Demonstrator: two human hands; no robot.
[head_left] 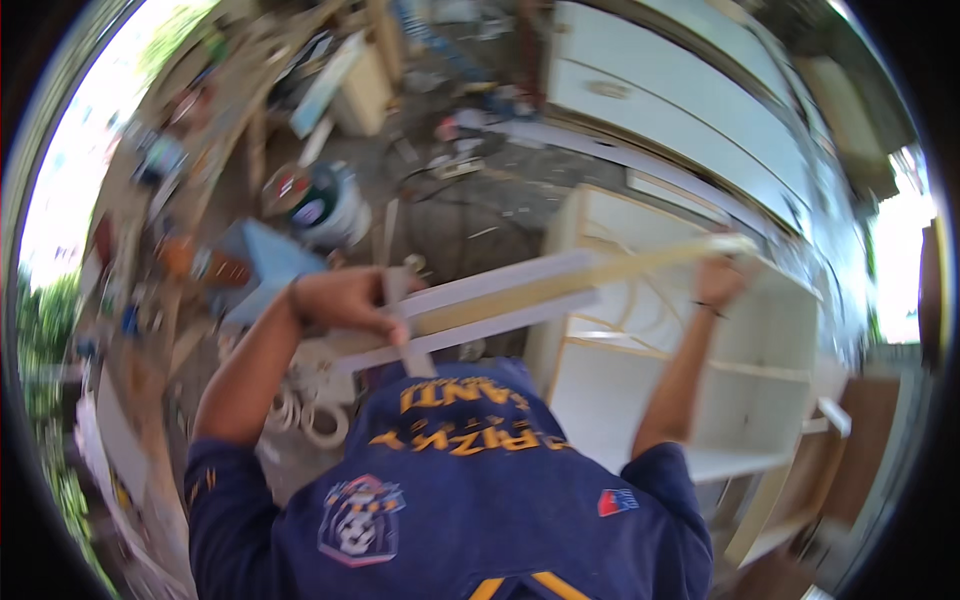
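A navy shirt [460, 520] is filling the foreground. Beyond it, a yellow strip [640, 262] is running between white slats [500, 279] — seemingly partway, its right stretch projecting uncovered. The left hand [350, 303] is clamping the slats; the right hand [722, 282], blurred, is apparently gripping the strip's end — an open cabinet [610, 390] standing below.

A woodworking workshop: an open white cabinet carcass [600, 390] at three o'clock, cluttered wooden table [225, 160] at ten, timber pieces [362, 95] at eleven, scrap-littered floor [480, 215] at twelve.
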